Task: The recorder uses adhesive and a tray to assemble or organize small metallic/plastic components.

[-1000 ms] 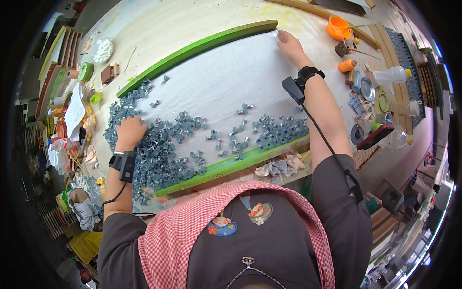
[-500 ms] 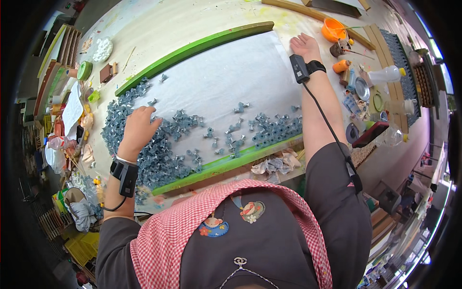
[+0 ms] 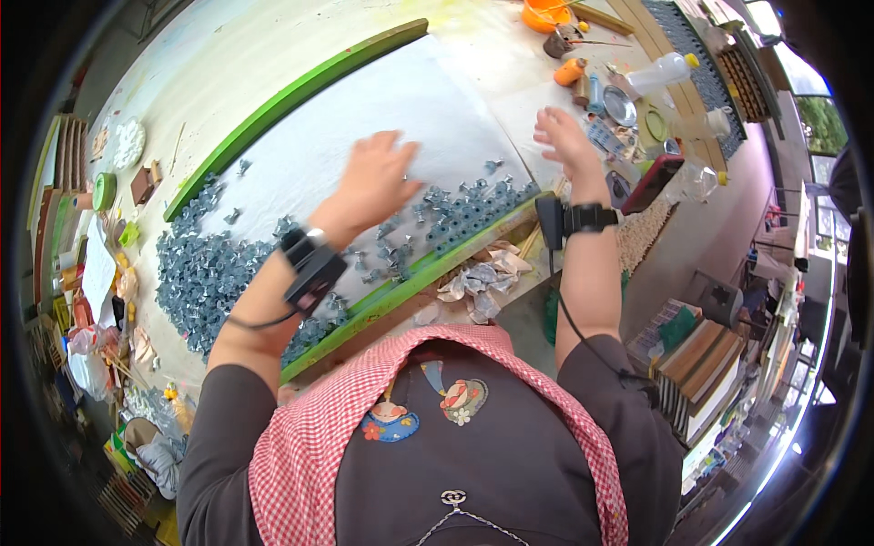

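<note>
l hand (image 3: pixel 375 182) flat on white sheet (image 3: pixel 364 127), r hand (image 3: pixel 566 141) open above grey pieces (image 3: pixel 464 214)

Pale worktable (image 3: pixel 273 55): green-framed white board (image 3: pixel 382 118) under left hand (image 3: pixel 378 182), crumpled paper (image 3: pixel 478 278) nearer (bottles (image 3: pixel 660 73) beyond right hand (image 3: pixel 564 141)).

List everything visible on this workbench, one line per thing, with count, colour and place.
small metal pieces: many, grey-blue, heaped on the white sheet's left, a scattered band near the front rail
white sheet: one, inside the frame
frame rails: two, green, along the sheet's far and near edges
crumpled paper: one clump, off-white, in front of the near rail
orange bowl: one, far right
clear bottles: two, right side
red phone-like slab: one, right edge
left hand: flat, fingers spread, over the sheet
right hand: open, at the sheet's right edge
</note>
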